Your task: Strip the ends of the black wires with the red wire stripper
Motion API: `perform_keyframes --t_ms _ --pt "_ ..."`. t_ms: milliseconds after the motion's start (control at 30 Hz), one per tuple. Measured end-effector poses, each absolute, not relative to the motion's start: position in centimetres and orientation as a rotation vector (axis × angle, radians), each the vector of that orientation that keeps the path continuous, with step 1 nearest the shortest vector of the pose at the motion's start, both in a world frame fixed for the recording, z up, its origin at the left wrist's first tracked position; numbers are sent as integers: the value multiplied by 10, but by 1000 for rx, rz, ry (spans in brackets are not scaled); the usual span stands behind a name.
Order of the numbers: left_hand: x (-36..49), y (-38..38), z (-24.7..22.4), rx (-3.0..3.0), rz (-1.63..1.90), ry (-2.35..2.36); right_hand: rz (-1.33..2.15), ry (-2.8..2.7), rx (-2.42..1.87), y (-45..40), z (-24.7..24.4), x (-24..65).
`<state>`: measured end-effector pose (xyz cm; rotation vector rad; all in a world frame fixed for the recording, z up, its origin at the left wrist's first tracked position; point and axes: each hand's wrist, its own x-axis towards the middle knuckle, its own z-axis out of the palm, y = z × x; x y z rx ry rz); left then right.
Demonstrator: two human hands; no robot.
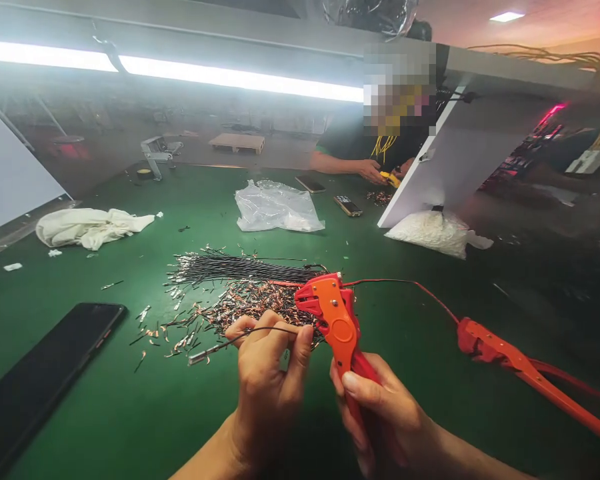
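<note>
- black phone [53, 383] flat on the green table [145, 420], at the near left edge; white cloth [90, 228] crumpled beyond it.
- black wire [220, 347] in front of the person, metal connector [197, 359] at its left end. long axis runs mostly crosswise, rising a little from the connector to the fingertips of the left hand.
- bundle of black wires [245, 269] beyond the hands, lying crosswise; heap of clippings [253, 300] on its near side, copper bits mixed in.
- left hand [275, 367] closed on the black wire, thumb and finger pinching it near its right end. this is the nearer hand; the wire passes across the fingers, connector out past them.
- clear plastic bag [277, 208] farther back on the table.
- orange wire stripper [339, 320] upright in the right hand, just right of the pinched wire end. its head points left, above that end; no contact made out.
- co-worker's hand [373, 171] across the table, at a yellow tool [391, 179].
- right hand [385, 407] wrapped round the stripper's handles, near the left hand but apart from it. how far the handles are squeezed: cannot tell.
- second stripper [510, 360] well off to the right, a red wire [395, 281] reaching its head.
</note>
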<state>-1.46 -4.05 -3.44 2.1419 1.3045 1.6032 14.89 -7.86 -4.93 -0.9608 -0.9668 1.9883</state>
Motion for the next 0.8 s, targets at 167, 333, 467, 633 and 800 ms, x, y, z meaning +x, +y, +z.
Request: perform_keyframes --t_ms 167,333,467,633,800 --pt "-12 -38 -37 2087 1595 1341 2097 -761 -778 -77 -52 150" --pt "-10 -42 -38 2096 1581 1319 2138 -737 -697 -76 -53 152" --pt "-12 -41 -38 2244 1617 1256 2026 -835 -866 -76 -49 151" --pt "-17 -39 -40 2156 1595 1412 2135 -787 -681 -76 -50 149" --pt "-24 -41 -47 2526 1598 1093 2136 -799 -565 -73 -51 155"
